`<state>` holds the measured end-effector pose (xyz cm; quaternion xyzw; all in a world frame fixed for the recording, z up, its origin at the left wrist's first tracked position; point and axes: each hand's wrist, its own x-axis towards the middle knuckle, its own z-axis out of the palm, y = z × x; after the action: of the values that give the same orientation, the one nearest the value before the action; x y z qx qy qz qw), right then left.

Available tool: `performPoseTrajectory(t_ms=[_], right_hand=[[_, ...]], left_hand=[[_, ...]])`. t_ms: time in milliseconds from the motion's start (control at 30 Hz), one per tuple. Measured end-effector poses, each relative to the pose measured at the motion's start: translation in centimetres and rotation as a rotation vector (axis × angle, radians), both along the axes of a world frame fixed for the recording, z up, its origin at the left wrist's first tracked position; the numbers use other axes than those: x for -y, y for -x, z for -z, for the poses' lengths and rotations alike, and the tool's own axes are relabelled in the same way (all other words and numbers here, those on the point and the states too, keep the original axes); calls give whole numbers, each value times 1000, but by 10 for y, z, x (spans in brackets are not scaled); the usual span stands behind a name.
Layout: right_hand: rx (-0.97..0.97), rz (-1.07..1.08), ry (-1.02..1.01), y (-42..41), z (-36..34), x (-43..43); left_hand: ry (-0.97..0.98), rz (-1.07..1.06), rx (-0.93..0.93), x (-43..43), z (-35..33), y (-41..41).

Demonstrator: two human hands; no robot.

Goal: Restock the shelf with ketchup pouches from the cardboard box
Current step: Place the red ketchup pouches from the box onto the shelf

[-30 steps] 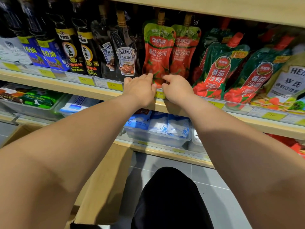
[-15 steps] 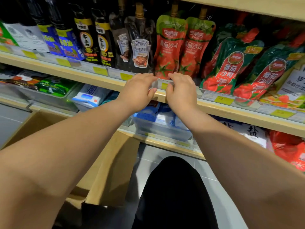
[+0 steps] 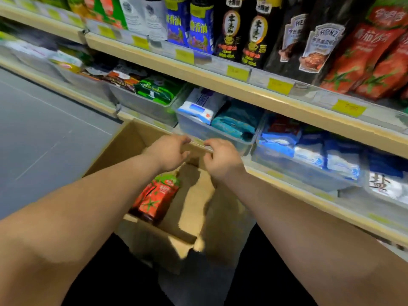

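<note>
An open cardboard box (image 3: 189, 206) stands on the floor below the shelves. Red ketchup pouches (image 3: 155, 197) with green tops lie inside it at the left. My left hand (image 3: 169, 151) and my right hand (image 3: 223, 157) hover side by side above the box's far end, both empty with fingers loosely curled and apart. More red ketchup pouches (image 3: 362, 60) stand on the upper shelf (image 3: 220, 82) at the far right, well above and right of my hands.
Dark sauce bottles (image 3: 240, 29) and black Heinz pouches (image 3: 318, 45) fill the upper shelf left of the ketchup. Clear bins (image 3: 203, 129) of packets line the lower shelf right behind the box. Grey floor (image 3: 44, 133) lies to the left.
Both hands have left the upper shelf edge by the ketchup pouches and dropped down over the box. My view has swung down and left, bringing the box's inside into sight.
</note>
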<state>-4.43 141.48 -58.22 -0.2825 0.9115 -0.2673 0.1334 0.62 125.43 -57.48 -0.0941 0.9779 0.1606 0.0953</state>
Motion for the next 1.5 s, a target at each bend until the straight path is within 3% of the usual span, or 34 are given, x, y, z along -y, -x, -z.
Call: performPoseTrajectory(t_ms=[267,367,533,733,933,1067,1167,1300,1500], right_hand=[[330,56,-107,-47,79,122],[566,145,-67,-62,110,158],[963,412,39,-90,159,201],[1286,699,89,-106,193,226],[1446,881,142,-100,200,243],[1501,931,151,-96,203,241],[1492,909,138,-96,203,234],[1508,830,129,-91,195,229],[1506,654,246,-81,164,208]], left_hand=[[51,-18,404,142,65,-46],[23,-16,522,170,92,-56],[-156,-98,645,197,137,-63],[-363,-241,702,207,174,-71],[-486,-344,678,203,198,-77],[-358,-243,723,203,188,-69],[-338,-221,735,203,183,-66],[-615,-459,729,196,174,-69],[-576,-483,646,186,147,-65]])
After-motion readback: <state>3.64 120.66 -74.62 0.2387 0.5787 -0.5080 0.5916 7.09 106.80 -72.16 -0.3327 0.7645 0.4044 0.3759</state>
